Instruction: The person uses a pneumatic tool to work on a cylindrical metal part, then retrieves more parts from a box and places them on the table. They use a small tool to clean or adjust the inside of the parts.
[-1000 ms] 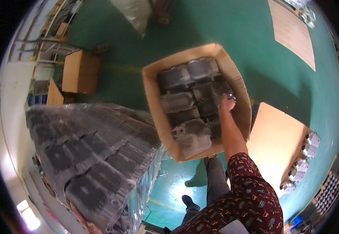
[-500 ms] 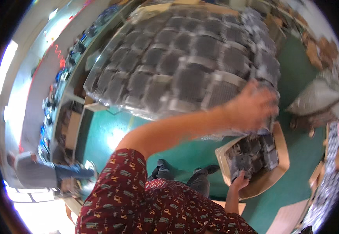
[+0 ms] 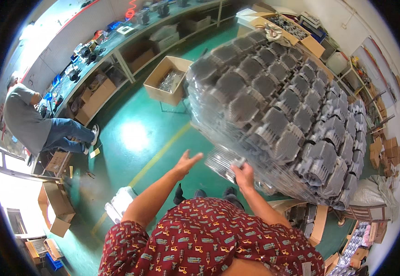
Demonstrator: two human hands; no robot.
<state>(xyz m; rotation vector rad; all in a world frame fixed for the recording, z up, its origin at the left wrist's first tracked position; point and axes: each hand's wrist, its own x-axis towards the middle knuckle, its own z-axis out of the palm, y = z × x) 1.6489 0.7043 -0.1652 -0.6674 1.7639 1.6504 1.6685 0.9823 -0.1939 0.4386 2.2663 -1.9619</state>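
My right hand (image 3: 244,175) grips one end of a silvery finned metal casting (image 3: 222,162), held out in front of my waist with its fins showing. To the left of it, my left hand (image 3: 186,166) is open, thumb and fingers apart, close to the casting but not touching it. Just beyond stands a tall stack of similar grey finned castings (image 3: 279,120), piled in rows and partly wrapped in clear film. A cardboard box (image 3: 318,224) of dark castings sits by my right side, partly hidden by my arm and the stack.
An open carton (image 3: 161,95) rests on a low stand left of the stack. Further left, a person (image 3: 39,119) is at a long workbench (image 3: 138,32) crowded with parts. A white bundle (image 3: 121,204) lies on the green floor; a covered sack (image 3: 374,193) stands right.
The view has swung left. My left arm has drawn back from across the stack, and my right hand has come up from the box, now holding the casting before me.
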